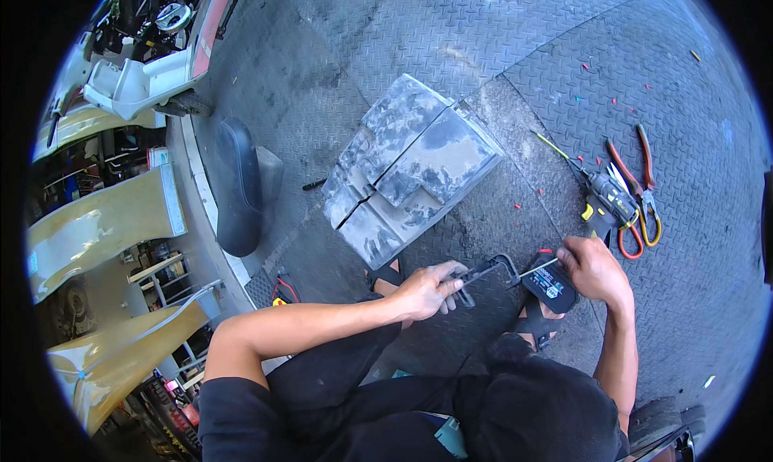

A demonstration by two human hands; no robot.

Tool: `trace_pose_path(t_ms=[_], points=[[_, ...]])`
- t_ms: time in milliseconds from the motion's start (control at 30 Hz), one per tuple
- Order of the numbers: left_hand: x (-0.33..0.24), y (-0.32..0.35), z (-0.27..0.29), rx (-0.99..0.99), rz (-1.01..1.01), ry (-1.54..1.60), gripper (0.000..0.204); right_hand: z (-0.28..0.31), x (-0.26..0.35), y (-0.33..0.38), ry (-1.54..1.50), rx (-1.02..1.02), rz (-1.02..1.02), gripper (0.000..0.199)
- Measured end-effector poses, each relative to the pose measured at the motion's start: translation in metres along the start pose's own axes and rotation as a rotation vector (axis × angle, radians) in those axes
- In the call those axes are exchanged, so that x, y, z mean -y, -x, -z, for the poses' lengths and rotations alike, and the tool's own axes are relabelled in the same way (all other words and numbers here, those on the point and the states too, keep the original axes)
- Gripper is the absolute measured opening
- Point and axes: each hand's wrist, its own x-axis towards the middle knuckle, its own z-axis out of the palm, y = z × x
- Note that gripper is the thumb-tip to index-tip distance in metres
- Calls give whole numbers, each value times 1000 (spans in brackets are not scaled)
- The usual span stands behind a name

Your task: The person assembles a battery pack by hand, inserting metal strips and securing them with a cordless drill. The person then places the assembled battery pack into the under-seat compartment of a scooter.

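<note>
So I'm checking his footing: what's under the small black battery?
The small black battery rests on a black-strapped sandal over grey checker-plate floor. The foot beneath is mostly covered; the right hand touches the battery.

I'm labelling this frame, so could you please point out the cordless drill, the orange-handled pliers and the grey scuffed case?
Cordless drill (609, 198), head view, on its body.
Orange-handled pliers (642, 180), head view, near the pivot.
Grey scuffed case (411, 168), head view, on its top face.

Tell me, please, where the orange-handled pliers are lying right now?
In the head view, the orange-handled pliers lie on the metal tread-plate floor to the person's right, just beyond the right hand, beside the cordless drill.
</note>
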Motion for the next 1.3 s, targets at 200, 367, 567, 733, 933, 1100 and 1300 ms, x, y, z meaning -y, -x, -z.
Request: trace_pose_path(t_ms=[200, 367, 567, 733, 933, 1100, 1300], points=[[-37, 72, 29, -93, -933, -955, 58, 5, 15, -26, 80, -19, -53, 35], [-86, 76, 90, -784, -586, -1136, 131, 1, 42, -45, -39, -129, 37, 39], [-86, 66, 122, -745, -421, -1125, 147, -5, 71, -58, -232, -292, 189, 30], [-81, 67, 162, -692, -546, -1148, 143, -17, 59, -76, -296, -344, 51, 34], [-86, 73, 215, -598, -649, -1204, 141, -42, 56, -104, -555, -448, -102, 44], [-48, 69, 213, -719, -858, -1053, 141, -66, 82, -119, -1143, -373, -123, 28], [2, 49, 226, -835, -1151, -670, 149, -15, 118, -128, -553, -203, 187, 97]])
